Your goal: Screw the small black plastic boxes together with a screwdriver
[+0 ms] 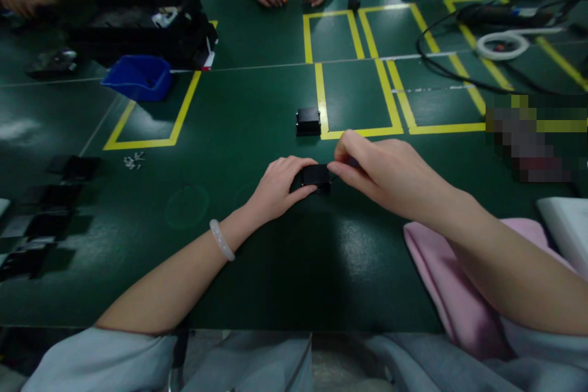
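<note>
Your left hand grasped an apparently unfinished block on the table, while your right hand pinched what seemed a mostly hidden tool at its right end, with another block beyond and loose screws unused at left.

Two central black boxes, one blue bin, one bangle

The left forearm, bare, slants in from near left. The left hand rests low at centre, fingers bent along the far side, thumb along the near side, gripping. The right forearm, also bare, reaches in from near right. The right hand faces left beside the other, fingers curled, thumb and forefinger pinched.
</note>
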The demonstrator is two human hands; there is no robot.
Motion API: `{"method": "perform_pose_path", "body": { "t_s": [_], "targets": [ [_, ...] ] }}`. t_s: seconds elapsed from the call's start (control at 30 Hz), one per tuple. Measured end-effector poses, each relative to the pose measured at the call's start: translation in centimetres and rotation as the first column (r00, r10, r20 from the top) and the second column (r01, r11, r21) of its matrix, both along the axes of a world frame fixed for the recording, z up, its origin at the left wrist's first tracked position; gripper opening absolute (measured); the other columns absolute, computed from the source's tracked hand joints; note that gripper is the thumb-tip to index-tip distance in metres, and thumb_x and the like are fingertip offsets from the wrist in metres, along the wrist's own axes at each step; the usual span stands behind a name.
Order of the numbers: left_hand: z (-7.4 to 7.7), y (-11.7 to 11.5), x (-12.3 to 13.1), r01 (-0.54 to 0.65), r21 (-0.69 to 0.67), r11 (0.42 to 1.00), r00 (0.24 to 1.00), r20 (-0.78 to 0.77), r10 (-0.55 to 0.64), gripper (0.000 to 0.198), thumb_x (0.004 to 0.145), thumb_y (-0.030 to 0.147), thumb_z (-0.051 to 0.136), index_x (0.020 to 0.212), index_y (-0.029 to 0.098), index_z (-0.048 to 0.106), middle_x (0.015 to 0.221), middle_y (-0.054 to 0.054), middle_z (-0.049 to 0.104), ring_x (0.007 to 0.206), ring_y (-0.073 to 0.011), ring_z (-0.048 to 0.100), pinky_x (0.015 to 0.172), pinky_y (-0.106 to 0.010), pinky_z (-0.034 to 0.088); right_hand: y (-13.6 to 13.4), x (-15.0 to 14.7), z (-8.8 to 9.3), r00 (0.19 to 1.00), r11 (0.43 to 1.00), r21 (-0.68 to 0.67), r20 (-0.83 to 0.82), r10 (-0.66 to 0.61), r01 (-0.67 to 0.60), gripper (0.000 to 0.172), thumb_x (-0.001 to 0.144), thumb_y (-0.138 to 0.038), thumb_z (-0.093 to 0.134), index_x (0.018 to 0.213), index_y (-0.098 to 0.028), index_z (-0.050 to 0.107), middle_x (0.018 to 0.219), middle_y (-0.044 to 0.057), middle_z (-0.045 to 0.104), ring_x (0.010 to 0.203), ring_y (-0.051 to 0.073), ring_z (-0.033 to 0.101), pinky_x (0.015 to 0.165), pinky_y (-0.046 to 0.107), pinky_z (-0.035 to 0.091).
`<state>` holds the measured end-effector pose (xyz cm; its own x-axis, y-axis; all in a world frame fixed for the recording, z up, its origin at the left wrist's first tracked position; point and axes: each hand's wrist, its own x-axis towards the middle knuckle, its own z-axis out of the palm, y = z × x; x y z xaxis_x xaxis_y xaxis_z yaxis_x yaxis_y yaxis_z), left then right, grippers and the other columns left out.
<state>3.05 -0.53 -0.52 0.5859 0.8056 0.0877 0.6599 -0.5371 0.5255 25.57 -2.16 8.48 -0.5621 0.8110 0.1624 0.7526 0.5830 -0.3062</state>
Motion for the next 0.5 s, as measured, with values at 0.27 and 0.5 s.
{"method": "perform_pose_path", "body": {
  "t_s": [0.27, 0.5],
  "targets": [
    [-0.05, 0.02, 0.0, 0.009, 0.024, 1.0, 1.0, -0.001, -0.009, 0.037, 0.098, 0.041, 0.057, 0.128, 0.021, 0.052, 0.125, -0.008, 0.063, 0.111, -0.0257, 0.056, 0.093, -0.039, 0.041, 0.07, 0.49, -0.22, 0.998, 0.999, -0.011, -0.043, -0.035, 0.034, 0.017, 0.096, -0.025, 0.043, 0.109, -0.016, 0.049, 0.076, 0.0, 0.061, 0.06, 0.012, 0.055, 0.055, 0.024, 0.032],
    [0.02, 0.02, -0.03, 0.004, 0.014, 1.0, 1.0, -0.001, -0.004, 0.037, 0.098, 0.042, 0.055, 0.128, 0.021, 0.052, 0.123, -0.008, 0.063, 0.11, -0.026, 0.056, 0.094, -0.04, 0.042, 0.17, 0.24, -0.12, 1.0, 0.999, 0.015, -0.002, -0.031, 0.031, 0.016, 0.098, -0.032, 0.045, 0.098, -0.018, 0.051, 0.071, -0.001, 0.06, 0.059, 0.011, 0.053, 0.055, 0.024, 0.029]
  ]
}}
